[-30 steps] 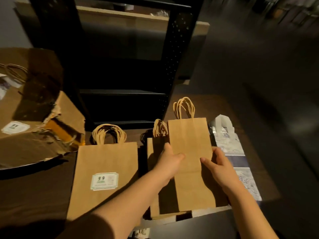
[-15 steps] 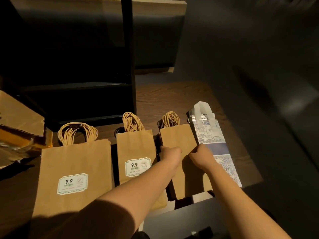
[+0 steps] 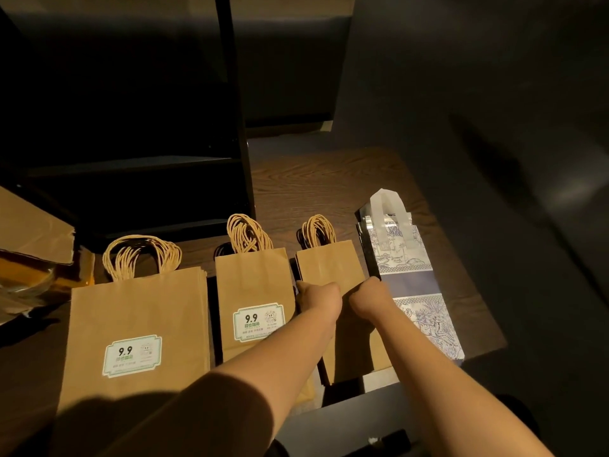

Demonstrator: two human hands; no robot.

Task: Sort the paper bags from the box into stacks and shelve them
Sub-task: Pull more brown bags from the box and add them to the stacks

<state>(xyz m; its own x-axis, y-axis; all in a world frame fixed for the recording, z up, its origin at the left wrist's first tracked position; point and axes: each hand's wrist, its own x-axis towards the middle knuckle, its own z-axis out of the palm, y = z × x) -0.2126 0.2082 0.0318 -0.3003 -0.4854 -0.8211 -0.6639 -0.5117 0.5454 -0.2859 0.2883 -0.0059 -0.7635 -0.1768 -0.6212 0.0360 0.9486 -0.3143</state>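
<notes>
Four stacks of bags lie side by side on the wooden table (image 3: 329, 179). A large brown stack with a 9.9 label (image 3: 138, 328) is at the left, and a medium brown labelled stack (image 3: 255, 288) lies beside it. A narrow plain brown stack (image 3: 329, 268) is third. A blue-and-white patterned stack (image 3: 412, 275) is at the right. My left hand (image 3: 321, 296) grips the left edge of the narrow plain stack. My right hand (image 3: 370, 296) grips its right edge. Both sets of fingers curl over the sides.
A black metal shelf unit (image 3: 237, 127) stands behind the stacks, its lower shelves dark. The torn cardboard box (image 3: 29, 245) sits at the far left. The table's right edge drops to a dark floor. A dark ledge (image 3: 356, 417) lies near my body.
One second ago I held a plain bag above the table. It has since come down onto the narrow stack, and both hands have closed on that stack's sides. The view has shifted right.
</notes>
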